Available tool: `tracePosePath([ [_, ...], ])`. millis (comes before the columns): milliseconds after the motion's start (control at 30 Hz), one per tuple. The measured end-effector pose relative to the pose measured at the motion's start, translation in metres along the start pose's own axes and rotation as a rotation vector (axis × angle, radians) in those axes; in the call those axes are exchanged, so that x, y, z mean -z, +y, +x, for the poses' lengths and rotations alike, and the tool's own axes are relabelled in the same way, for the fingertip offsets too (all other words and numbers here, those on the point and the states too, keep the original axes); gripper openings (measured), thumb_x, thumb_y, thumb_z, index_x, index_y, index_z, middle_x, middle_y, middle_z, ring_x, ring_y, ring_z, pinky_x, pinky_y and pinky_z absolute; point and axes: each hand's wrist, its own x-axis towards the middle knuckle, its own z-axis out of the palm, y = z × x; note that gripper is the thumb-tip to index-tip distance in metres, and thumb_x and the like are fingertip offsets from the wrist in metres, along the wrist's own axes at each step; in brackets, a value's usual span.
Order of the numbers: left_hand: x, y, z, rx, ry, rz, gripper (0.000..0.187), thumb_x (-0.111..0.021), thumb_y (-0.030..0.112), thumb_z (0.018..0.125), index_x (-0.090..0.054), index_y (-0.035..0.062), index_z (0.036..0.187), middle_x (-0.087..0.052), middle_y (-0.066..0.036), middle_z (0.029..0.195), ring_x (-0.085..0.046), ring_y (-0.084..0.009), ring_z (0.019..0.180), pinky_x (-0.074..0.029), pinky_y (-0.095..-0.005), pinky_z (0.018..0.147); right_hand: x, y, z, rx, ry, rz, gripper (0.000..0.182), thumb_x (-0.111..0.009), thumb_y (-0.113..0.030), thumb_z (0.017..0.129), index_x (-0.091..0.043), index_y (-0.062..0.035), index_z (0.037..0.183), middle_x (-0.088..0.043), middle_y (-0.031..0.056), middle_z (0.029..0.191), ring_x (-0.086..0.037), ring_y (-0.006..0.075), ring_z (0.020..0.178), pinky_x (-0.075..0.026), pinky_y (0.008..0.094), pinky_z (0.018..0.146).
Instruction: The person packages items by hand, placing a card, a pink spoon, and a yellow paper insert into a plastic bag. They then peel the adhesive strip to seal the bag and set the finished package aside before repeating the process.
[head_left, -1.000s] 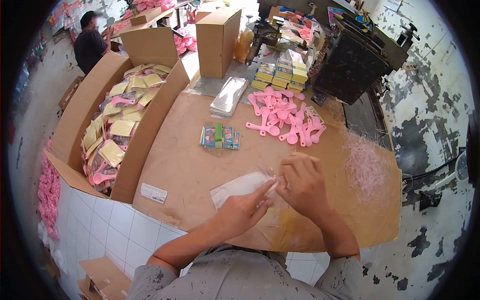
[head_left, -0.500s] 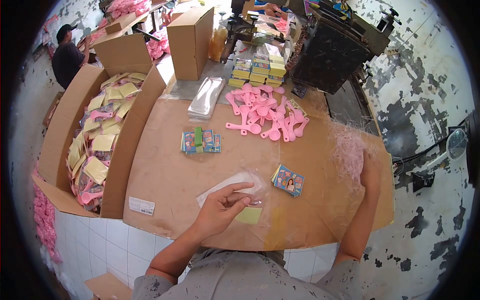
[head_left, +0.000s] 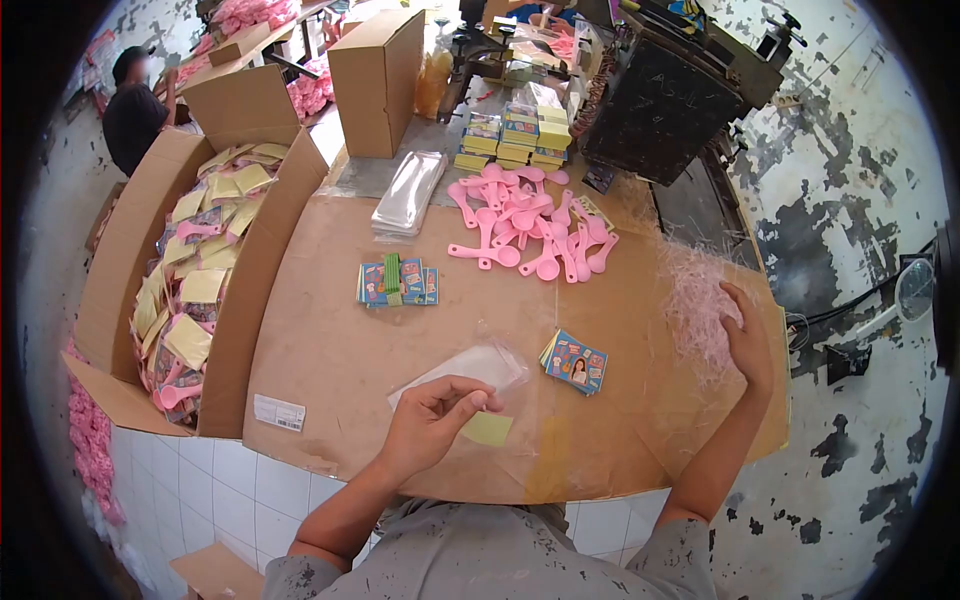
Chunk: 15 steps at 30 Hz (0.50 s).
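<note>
My left hand (head_left: 436, 415) is closed in a pinch at the table's front, apparently on the edge of a clear plastic bag that is hard to make out. A pale yellow card (head_left: 488, 430) shows just below its fingertips, and flat clear bags (head_left: 470, 368) lie beneath and beyond the hand. At the right, my right hand (head_left: 748, 340) is open, its fingers apart at the edge of a heap of pinkish shredded strips (head_left: 695, 310). Between the hands sits a small stack of printed blue cards (head_left: 577, 362).
Pink spoons (head_left: 530, 220) are piled at the table's centre back, before stacked cards (head_left: 515, 135). A banded card bundle (head_left: 392, 282) and clear bags (head_left: 410, 195) lie left. A carton (head_left: 245, 330) of packed spoons stands left; a black machine (head_left: 650, 105) back right. Another person (head_left: 135, 120) is far left.
My right hand has drawn back a little from the shredded strips, and its fingers now show spread. The left fingers have come together into a pinch, and the yellow card has shifted slightly left.
</note>
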Motion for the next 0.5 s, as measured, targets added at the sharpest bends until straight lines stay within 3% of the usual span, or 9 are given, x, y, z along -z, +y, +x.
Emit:
tracePosePath([
  [67,-0.002,0.000,-0.001,0.019,0.011,-0.040,0.026,-0.061,0.010,0.107,-0.066,-0.0053,0.128,-0.074,-0.013,0.116,-0.070,-0.0192,0.112,-0.055,-0.0316,0.099,0.016,-0.016,0.004,-0.099,-0.148,0.566,0.045,-0.057,-0.005,0.098,-0.055,-0.0004,0.143,-0.060,0.0186,0.145,-0.057,0.0367,0.136,-0.040,0.0442,0.118],
  [133,-0.007,0.004,-0.001,-0.003,0.011,-0.045,0.027,-0.061,0.010,0.107,-0.066,-0.0053,0.128,-0.073,-0.014,0.116,-0.070,-0.0192,0.112,-0.055,-0.0318,0.099,0.011,0.028,0.015,-0.290,-0.117,0.742,0.043,-0.057,-0.006,0.099,-0.057,0.0004,0.141,-0.061,0.0178,0.144,-0.056,0.0334,0.138,-0.039,0.0430,0.119],
  [200,-0.008,0.006,-0.001,-0.004,0.026,-0.019,0.027,-0.061,0.009,0.107,-0.066,-0.0054,0.128,-0.073,-0.014,0.117,-0.070,-0.0192,0.112,-0.055,-0.0321,0.100,0.002,0.065,0.019,-0.268,-0.072,0.239,0.039,-0.058,-0.008,0.101,-0.059,0.0007,0.139,-0.063,0.0169,0.141,-0.056,0.0304,0.138,-0.039,0.0416,0.118],
  [233,-0.008,0.006,-0.001,-0.003,0.041,-0.008,0.027,-0.061,0.009,0.107,-0.066,-0.0055,0.129,-0.073,-0.014,0.118,-0.070,-0.0192,0.112,-0.055,-0.0323,0.100,-0.006,0.069,0.007,-0.144,-0.037,-0.345,0.037,-0.058,-0.009,0.102,-0.060,0.0006,0.138,-0.064,0.0163,0.139,-0.056,0.0291,0.137,-0.041,0.0408,0.117],
  [300,-0.006,0.005,0.000,-0.002,0.051,-0.018,0.026,-0.060,0.008,0.106,-0.067,-0.0055,0.128,-0.073,-0.013,0.118,-0.070,-0.0189,0.112,-0.055,-0.0319,0.100,-0.009,0.069,0.001,-0.042,0.019,-0.477,0.035,-0.060,-0.010,0.102,-0.061,0.0008,0.135,-0.066,0.0155,0.136,-0.057,0.0295,0.135,-0.044,0.0412,0.114],
  [367,-0.005,0.001,0.001,-0.010,0.052,-0.024,0.025,-0.061,0.007,0.106,-0.068,-0.0055,0.126,-0.074,-0.013,0.118,-0.070,-0.0183,0.111,-0.055,-0.0316,0.100,0.002,0.007,0.004,-0.106,0.044,0.415,0.035,-0.063,-0.010,0.099,-0.063,0.0014,0.132,-0.067,0.0152,0.135,-0.059,0.0329,0.132,-0.046,0.0438,0.111],
  [467,-0.002,-0.003,0.001,-0.032,0.046,0.014,0.023,-0.061,0.007,0.106,-0.070,-0.0055,0.123,-0.075,-0.013,0.116,-0.070,-0.0172,0.111,-0.055,-0.0313,0.099,0.016,-0.005,0.004,-0.278,0.017,0.812,0.039,-0.068,-0.005,0.092,-0.063,-0.0006,0.130,-0.063,0.0155,0.139,-0.056,0.0371,0.133,-0.046,0.0466,0.109],
  [500,-0.002,-0.003,0.000,-0.037,0.050,0.043,0.022,-0.061,0.007,0.106,-0.071,-0.0056,0.122,-0.075,-0.013,0.115,-0.070,-0.0168,0.111,-0.055,-0.0312,0.098,0.011,-0.005,-0.002,-0.216,0.011,0.401,0.038,-0.070,-0.005,0.092,-0.064,-0.0017,0.129,-0.064,0.0156,0.137,-0.057,0.0373,0.131,-0.046,0.0462,0.109],
])
